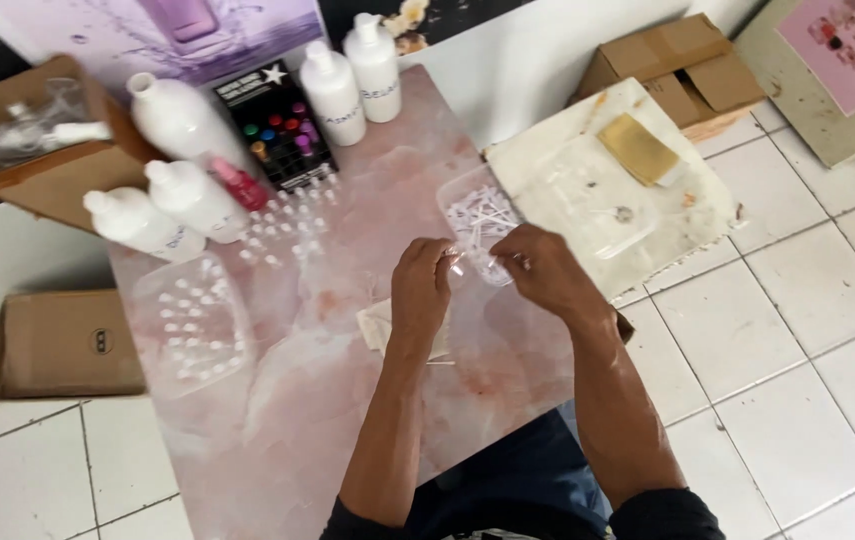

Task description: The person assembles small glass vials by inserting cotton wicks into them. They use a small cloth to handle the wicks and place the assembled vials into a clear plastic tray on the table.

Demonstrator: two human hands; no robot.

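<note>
- A small clear vial (pixel 455 262) was pinched in the fingertips of the left hand (pixel 421 290), above the middle of the pink surface (pixel 347 400).
- The right hand (pixel 545 268) was closed on something tiny just right of the vial; what it gripped could not be told.
- The two grips were nearly touching, with the vial between them, closer to the left.
- The vial's long axis could not be made out for certain.
- A clear tray (pixel 477 215) of white parts was seen just beyond the hands, toward the surface's right edge.
- White bottles (pixel 172 190) were seen at the far left corner.
</note>
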